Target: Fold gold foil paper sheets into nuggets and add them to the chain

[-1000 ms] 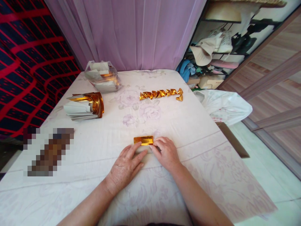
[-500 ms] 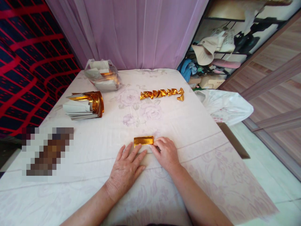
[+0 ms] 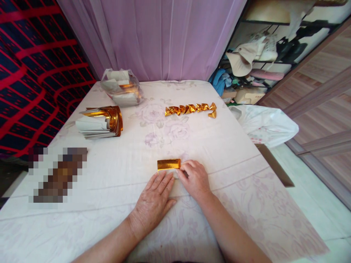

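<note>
A sheet of gold foil paper [image 3: 169, 164] lies folded into a narrow strip on the table in front of me. Along its near side a pale part of the paper shows between my hands. My left hand [image 3: 155, 195] rests flat, its outstretched fingers side by side on the paper's near edge and covering part of it. At the right end, my right hand [image 3: 195, 179] is closed with thumb and forefinger pinching the paper's corner. Farther back, a row of folded gold paper pieces [image 3: 189, 109] stretches across the cloth.
A bent stack of gold and white paper sheets [image 3: 100, 124] sits at the left, and a clear plastic bag [image 3: 122, 87] of similar sheets stands behind it. A blurred patch covers something at the left edge. Shelves, a white bag [image 3: 268, 124] and a cabinet are on the right.
My left fingers have drawn together and slid toward me, off the gold face onto the near edge. More of the pale part shows. My right hand keeps its pinch.
</note>
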